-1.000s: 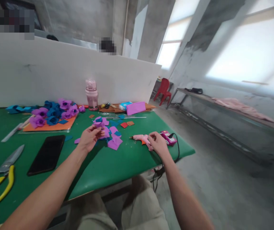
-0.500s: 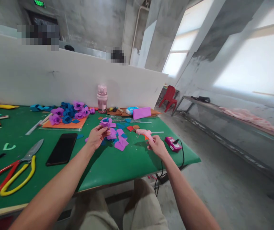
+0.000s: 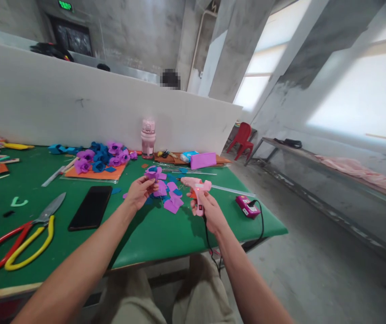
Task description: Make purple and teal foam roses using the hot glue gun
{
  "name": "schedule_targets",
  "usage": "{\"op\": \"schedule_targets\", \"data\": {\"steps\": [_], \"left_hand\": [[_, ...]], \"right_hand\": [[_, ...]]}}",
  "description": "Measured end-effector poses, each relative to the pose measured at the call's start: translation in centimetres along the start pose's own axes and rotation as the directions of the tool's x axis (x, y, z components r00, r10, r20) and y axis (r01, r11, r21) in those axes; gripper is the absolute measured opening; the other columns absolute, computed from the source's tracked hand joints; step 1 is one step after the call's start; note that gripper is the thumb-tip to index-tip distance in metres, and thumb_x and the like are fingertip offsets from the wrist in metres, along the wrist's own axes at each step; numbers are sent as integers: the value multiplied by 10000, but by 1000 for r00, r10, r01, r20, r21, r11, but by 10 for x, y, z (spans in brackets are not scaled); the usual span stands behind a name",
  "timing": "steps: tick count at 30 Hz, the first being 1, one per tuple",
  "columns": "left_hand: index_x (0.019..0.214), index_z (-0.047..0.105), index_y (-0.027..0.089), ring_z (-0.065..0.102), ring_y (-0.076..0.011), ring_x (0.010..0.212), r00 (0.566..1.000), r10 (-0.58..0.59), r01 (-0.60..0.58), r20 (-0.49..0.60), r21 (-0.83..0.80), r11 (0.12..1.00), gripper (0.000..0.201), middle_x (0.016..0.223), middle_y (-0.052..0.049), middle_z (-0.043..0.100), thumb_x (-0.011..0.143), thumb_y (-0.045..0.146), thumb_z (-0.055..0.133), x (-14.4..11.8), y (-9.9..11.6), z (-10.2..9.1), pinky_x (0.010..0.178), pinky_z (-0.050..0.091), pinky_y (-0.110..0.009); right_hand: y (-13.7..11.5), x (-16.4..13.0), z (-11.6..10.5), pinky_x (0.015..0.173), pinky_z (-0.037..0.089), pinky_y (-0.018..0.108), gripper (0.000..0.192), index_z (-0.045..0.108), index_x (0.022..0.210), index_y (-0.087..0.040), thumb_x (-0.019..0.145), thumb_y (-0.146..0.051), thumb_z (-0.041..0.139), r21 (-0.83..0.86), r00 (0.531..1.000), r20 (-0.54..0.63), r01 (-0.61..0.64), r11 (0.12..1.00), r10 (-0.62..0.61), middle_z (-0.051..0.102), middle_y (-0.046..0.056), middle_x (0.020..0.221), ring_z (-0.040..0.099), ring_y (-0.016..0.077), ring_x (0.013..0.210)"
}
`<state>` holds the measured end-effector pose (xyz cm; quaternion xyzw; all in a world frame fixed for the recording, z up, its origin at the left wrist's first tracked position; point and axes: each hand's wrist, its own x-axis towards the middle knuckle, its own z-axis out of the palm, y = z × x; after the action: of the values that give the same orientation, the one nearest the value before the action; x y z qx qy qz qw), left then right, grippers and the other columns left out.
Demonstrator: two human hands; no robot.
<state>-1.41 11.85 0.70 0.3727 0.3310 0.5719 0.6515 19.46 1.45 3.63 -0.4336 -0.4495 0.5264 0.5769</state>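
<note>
glue gun [image 3: 195, 186] upright in right hand [image 3: 208, 210]

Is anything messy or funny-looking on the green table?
A little messy: loose purple and blue scraps lie scattered on the green table beyond the left hand. The glue gun in the right hand trails its cord over the edge. Nothing looks broken.
</note>
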Motion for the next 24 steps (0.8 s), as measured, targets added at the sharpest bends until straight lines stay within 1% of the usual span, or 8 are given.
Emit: {"op": "schedule_targets", "data": {"steps": [2,5,7,9,11,17,21,24], "left_hand": [[748,605,107,595,-91,548,1000,-9,9,-11,12,1000,239,679,-41,671,583,201,750,-1,-1,1,559,494,-219],[724,597,113,601,-98,540,1000,-7,8,-22,28,1000,261,673,-38,674,559,217,770,-2,-4,3,562,493,-229],[720,599,116,602,-103,539,1000,-1,1,-16,39,999,271,672,-37,674,551,230,778,-2,-5,3,567,493,-241],[730,609,117,602,-105,541,1000,1,-1,-9,46,999,278,676,-36,675,547,238,781,-3,-7,2,575,495,-251],[739,618,118,600,-107,542,1000,3,-3,-3,50,999,284,678,-33,674,544,241,783,-3,-9,2,577,495,-255],[758,630,110,594,-106,538,1000,15,-16,27,50,999,293,676,-32,672,551,253,780,-3,-10,3,560,491,-248],[768,633,111,597,-105,545,1000,8,-10,29,52,999,303,697,-35,676,548,255,782,-3,-9,3,556,493,-243],[758,633,114,596,-107,537,1000,5,-6,19,52,999,304,665,-22,662,537,254,786,-3,-9,4,547,492,-241]], "right_hand": [[8,1,7,396,366,184,373,560,907,-166,781,-516,546,-148,998,-13,53,988,-56,588,-6,692,449,62,434],[19,3,16,407,381,203,375,545,908,-175,813,-532,478,-331,994,2,102,938,-108,591,-9,681,452,73,418],[23,4,20,423,396,214,360,545,903,-184,839,-522,437,-421,988,23,147,895,-152,595,-7,674,465,84,420],[25,4,25,433,403,219,351,546,881,-189,857,-512,409,-474,981,32,185,861,-193,580,-11,637,476,95,422],[26,5,29,435,404,221,350,542,854,-191,864,-509,395,-486,978,33,196,852,-207,558,-16,602,479,101,421],[28,8,34,447,411,221,341,534,810,-190,872,-494,393,-470,980,37,190,862,-196,526,-27,567,478,99,414],[29,9,35,449,410,217,335,535,801,-189,874,-484,394,-480,977,32,198,854,-209,500,-40,544,475,96,407],[29,9,36,457,414,217,340,534,794,-189,873,-488,394,-488,976,25,201,849,-216,494,-43,537,482,96,409]]}}
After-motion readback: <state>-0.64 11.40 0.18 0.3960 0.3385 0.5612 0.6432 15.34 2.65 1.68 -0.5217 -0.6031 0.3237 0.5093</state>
